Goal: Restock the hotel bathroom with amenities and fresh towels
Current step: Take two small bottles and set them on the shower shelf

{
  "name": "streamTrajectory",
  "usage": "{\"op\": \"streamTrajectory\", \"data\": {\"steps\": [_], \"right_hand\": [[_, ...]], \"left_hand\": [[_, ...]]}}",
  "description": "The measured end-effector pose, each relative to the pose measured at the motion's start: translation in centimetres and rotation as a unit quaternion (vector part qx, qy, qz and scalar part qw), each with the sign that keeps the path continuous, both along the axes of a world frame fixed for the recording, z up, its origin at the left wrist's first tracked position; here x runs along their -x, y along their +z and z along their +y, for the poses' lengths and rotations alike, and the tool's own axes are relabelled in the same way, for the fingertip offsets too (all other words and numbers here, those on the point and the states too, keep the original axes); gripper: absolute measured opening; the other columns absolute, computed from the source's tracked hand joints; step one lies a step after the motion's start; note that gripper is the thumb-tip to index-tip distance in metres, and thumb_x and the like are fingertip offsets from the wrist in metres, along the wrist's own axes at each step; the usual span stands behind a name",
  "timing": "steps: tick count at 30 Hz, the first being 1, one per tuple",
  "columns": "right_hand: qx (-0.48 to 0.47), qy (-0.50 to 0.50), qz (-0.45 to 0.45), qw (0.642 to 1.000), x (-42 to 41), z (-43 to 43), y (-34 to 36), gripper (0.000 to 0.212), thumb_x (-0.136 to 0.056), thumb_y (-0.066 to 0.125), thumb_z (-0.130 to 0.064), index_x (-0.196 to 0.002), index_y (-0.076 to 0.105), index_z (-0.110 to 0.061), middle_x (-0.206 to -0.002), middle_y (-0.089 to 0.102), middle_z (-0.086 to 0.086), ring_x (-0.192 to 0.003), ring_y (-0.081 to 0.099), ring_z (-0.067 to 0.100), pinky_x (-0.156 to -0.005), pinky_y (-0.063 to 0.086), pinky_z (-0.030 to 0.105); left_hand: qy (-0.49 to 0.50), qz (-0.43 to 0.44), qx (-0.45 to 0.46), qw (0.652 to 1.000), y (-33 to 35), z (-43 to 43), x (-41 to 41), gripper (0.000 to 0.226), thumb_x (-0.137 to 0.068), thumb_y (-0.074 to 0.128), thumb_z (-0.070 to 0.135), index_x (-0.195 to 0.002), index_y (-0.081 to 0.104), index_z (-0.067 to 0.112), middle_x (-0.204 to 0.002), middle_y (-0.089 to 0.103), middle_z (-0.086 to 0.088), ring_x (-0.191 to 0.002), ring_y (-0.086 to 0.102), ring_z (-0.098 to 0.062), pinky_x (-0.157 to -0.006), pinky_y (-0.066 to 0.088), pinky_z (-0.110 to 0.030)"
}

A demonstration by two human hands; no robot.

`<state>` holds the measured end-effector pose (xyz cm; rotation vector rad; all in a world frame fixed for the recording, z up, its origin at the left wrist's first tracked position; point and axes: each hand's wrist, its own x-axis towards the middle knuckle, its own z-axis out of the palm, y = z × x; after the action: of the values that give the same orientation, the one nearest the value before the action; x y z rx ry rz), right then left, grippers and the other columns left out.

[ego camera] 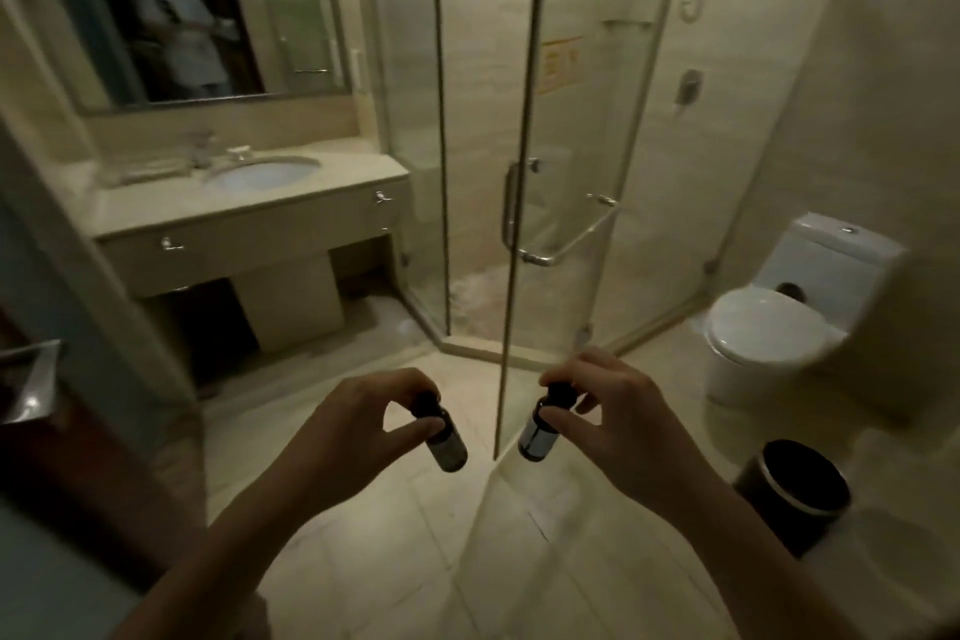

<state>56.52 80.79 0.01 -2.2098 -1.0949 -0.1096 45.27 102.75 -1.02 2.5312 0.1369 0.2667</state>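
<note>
Pinching a dark bottle (448, 443), left hand (358, 413) faces right hand (615, 413), pinching another bottle (537, 434), across the glass door (563, 234)'s edge.

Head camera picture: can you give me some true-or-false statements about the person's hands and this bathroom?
1. The left hand and the right hand each pinch a small dark bottle, the left bottle and the right bottle. True.
2. The toilet has its lid raised. False: the lid is down.
3. A dark waste bin stands on the floor near the toilet. True.
4. Both bottles stand by the sink. False: they are held in the air, away from the vanity counter.
5. A towel hangs on the shower door. False: the shower door bar is bare.
</note>
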Motion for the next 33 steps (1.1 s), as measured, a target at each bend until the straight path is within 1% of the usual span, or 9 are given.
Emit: {"op": "streamTrajectory", "data": {"steps": [7, 14, 17, 19, 21, 24, 26, 29, 33], "right_hand": [[-0.024, 0.069, 0.002, 0.997, -12.5, 9.4, -1.0, 0.021, -0.080, 0.070, -0.014, -0.101, 0.067, -0.014, -0.089, 0.052, -0.015, -0.079, 0.055, -0.001, -0.073, 0.044, 0.007], [-0.020, 0.105, -0.023, 0.994, -24.0, 18.5, 0.0, 0.021, -0.082, 0.069, -0.020, -0.103, 0.064, -0.018, -0.095, 0.054, -0.010, -0.079, 0.054, 0.002, -0.073, 0.047, 0.015], [-0.005, 0.116, -0.030, 0.993, -27.7, 21.8, 0.4, 0.021, -0.083, 0.067, -0.022, -0.103, 0.063, -0.019, -0.095, 0.055, -0.008, -0.081, 0.056, 0.007, -0.076, 0.052, 0.024], [0.000, 0.117, -0.037, 0.992, -30.0, 24.0, 0.6, 0.021, -0.082, 0.068, -0.021, -0.102, 0.064, -0.016, -0.094, 0.056, -0.008, -0.081, 0.057, 0.008, -0.076, 0.052, 0.021], [-0.007, 0.116, -0.045, 0.992, -32.0, 26.2, 0.7, 0.022, -0.080, 0.070, -0.018, -0.101, 0.066, -0.013, -0.092, 0.055, -0.009, -0.079, 0.057, 0.008, -0.074, 0.051, 0.017], [-0.004, 0.105, -0.046, 0.993, -34.9, 29.9, 0.5, 0.025, -0.083, 0.067, -0.019, -0.107, 0.065, -0.014, -0.096, 0.054, -0.009, -0.083, 0.058, 0.009, -0.077, 0.052, 0.023], [0.000, 0.094, -0.037, 0.995, -37.1, 33.1, 0.3, 0.025, -0.085, 0.065, -0.021, -0.109, 0.063, -0.016, -0.097, 0.053, -0.012, -0.085, 0.058, 0.006, -0.081, 0.053, 0.023], [-0.002, 0.077, -0.033, 0.996, -40.1, 37.7, 0.5, 0.024, -0.084, 0.065, -0.021, -0.108, 0.064, -0.015, -0.097, 0.053, -0.012, -0.086, 0.057, 0.004, -0.082, 0.053, 0.023], [-0.009, 0.029, -0.033, 0.999, -45.7, 44.7, 1.6, 0.022, -0.083, 0.068, -0.018, -0.104, 0.065, -0.014, -0.090, 0.051, -0.014, -0.080, 0.056, 0.003, -0.074, 0.046, 0.011]], "left_hand": [[0.068, 0.009, -0.006, 0.998, -0.1, 7.3, -10.3, 0.019, -0.081, 0.065, 0.033, -0.094, 0.054, 0.042, -0.094, 0.060, 0.024, -0.091, 0.056, 0.008, -0.084, 0.048, -0.019], [0.088, -0.021, -0.006, 0.996, 2.5, 14.0, -21.2, 0.018, -0.083, 0.065, 0.030, -0.100, 0.060, 0.028, -0.095, 0.064, 0.013, -0.090, 0.060, 0.001, -0.083, 0.052, -0.020], [0.093, -0.031, -0.018, 0.995, 3.2, 17.1, -24.4, 0.017, -0.083, 0.064, 0.030, -0.099, 0.059, 0.030, -0.095, 0.063, 0.014, -0.090, 0.060, 0.002, -0.076, 0.046, -0.010], [0.097, -0.034, -0.027, 0.994, 3.3, 19.3, -26.6, 0.017, -0.083, 0.064, 0.031, -0.100, 0.059, 0.030, -0.095, 0.063, 0.015, -0.091, 0.058, 0.003, -0.073, 0.040, -0.004], [0.100, -0.043, -0.026, 0.994, 3.4, 21.6, -28.6, 0.016, -0.082, 0.065, 0.030, -0.098, 0.060, 0.031, -0.094, 0.064, 0.015, -0.090, 0.059, 0.003, -0.072, 0.039, -0.004], [0.093, -0.048, -0.033, 0.994, 3.2, 25.5, -32.2, 0.015, -0.082, 0.066, 0.029, -0.096, 0.061, 0.031, -0.093, 0.065, 0.014, -0.089, 0.060, 0.002, -0.071, 0.039, -0.005], [0.084, -0.053, -0.042, 0.994, 2.9, 28.9, -35.0, 0.014, -0.082, 0.067, 0.030, -0.095, 0.063, 0.028, -0.092, 0.066, 0.014, -0.089, 0.061, 0.001, -0.075, 0.041, -0.008], [0.066, -0.057, -0.061, 0.994, 2.8, 33.8, -38.9, 0.018, -0.082, 0.066, 0.033, -0.098, 0.064, 0.026, -0.093, 0.067, 0.013, -0.089, 0.061, -0.004, -0.080, 0.051, -0.027], [0.023, -0.053, -0.085, 0.995, 3.9, 42.0, -45.3, 0.019, -0.082, 0.065, 0.038, -0.099, 0.062, 0.030, -0.093, 0.065, 0.014, -0.087, 0.062, -0.006, -0.078, 0.053, -0.037]]}}
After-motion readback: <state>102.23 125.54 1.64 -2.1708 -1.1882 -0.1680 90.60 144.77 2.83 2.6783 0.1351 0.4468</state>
